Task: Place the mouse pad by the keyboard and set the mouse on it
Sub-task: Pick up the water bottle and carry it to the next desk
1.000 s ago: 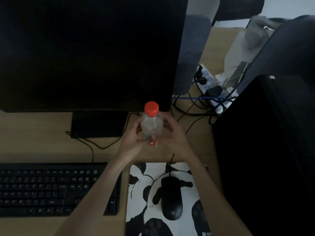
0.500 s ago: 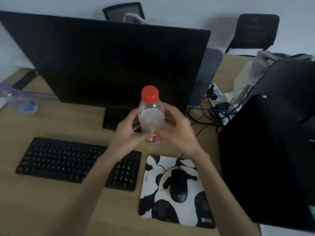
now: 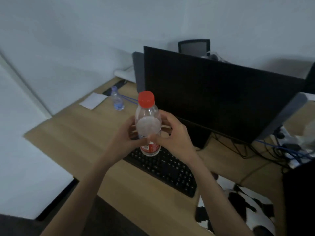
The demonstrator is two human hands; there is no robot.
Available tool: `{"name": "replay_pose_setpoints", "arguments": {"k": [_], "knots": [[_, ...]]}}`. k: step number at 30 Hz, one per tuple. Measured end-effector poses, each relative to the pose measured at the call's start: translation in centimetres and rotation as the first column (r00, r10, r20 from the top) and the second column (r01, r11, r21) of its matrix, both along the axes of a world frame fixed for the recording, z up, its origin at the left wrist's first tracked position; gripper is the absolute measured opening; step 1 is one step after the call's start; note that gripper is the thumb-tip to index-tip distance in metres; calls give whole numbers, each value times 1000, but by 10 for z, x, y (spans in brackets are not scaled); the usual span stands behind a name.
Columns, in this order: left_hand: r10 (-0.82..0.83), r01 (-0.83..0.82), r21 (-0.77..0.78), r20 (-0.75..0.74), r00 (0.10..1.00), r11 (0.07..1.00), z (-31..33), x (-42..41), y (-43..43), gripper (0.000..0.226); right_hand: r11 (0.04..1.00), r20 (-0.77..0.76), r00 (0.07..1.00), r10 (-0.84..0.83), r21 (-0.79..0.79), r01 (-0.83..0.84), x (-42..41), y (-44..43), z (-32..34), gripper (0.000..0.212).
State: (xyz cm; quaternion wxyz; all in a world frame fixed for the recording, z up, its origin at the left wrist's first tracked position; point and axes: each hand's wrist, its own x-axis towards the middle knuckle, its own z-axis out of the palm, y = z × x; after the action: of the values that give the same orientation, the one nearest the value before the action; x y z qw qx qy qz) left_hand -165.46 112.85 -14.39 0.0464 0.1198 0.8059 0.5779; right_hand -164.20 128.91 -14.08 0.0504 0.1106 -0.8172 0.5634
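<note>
Both my hands hold a clear plastic bottle [image 3: 148, 123] with a red cap upright in the air above the black keyboard [image 3: 167, 169]. My left hand [image 3: 124, 138] wraps its left side and my right hand [image 3: 173, 135] its right side. The black-and-white panda mouse pad [image 3: 255, 212] lies flat on the desk just right of the keyboard, at the lower right, partly covered by my right forearm. I cannot make out the mouse among the pad's dark patches.
A big black monitor [image 3: 221, 99] stands behind the keyboard on the wooden desk [image 3: 76, 133]. A second small bottle [image 3: 117, 101] and a white sheet [image 3: 93, 100] sit far left. Tangled cables [image 3: 281, 149] lie at the right, beside a black box [image 3: 300, 193].
The view has swung left and up, showing more wall and the desk's left end. The bottle stays in both hands, now over the keyboard instead of above the mouse pad.
</note>
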Motion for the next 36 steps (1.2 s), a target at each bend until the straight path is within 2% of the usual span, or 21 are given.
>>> {"name": "replay_pose_setpoints", "arguments": {"k": [3, 9, 15, 21, 25, 36], "knots": [[34, -33, 15, -7, 999, 999, 3, -7, -52, 57, 999, -11, 999, 33, 10, -32, -15, -54, 3, 61], [56, -58, -39, -57, 997, 998, 5, -40, -179, 56, 995, 11, 998, 59, -87, -57, -53, -180, -2, 58], [52, -53, -39, -7, 999, 998, 4, -87, -262, 59, 991, 26, 998, 62, -123, -58, -102, -265, -9, 59], [-18, 18, -71, -4, 1000, 997, -9, -164, -306, 58, 994, 5, 1000, 30, -104, -29, -169, -307, -20, 55], [-58, 57, -98, -15, 998, 994, -20, -229, -324, 59, 994, 3, 1000, -26, -103, 26, -226, -326, -32, 59], [-179, 188, -100, 89, 980, 977, -62, -366, -334, 61, 968, 132, 967, -218, -101, 232, -337, -350, -72, 57]]}}
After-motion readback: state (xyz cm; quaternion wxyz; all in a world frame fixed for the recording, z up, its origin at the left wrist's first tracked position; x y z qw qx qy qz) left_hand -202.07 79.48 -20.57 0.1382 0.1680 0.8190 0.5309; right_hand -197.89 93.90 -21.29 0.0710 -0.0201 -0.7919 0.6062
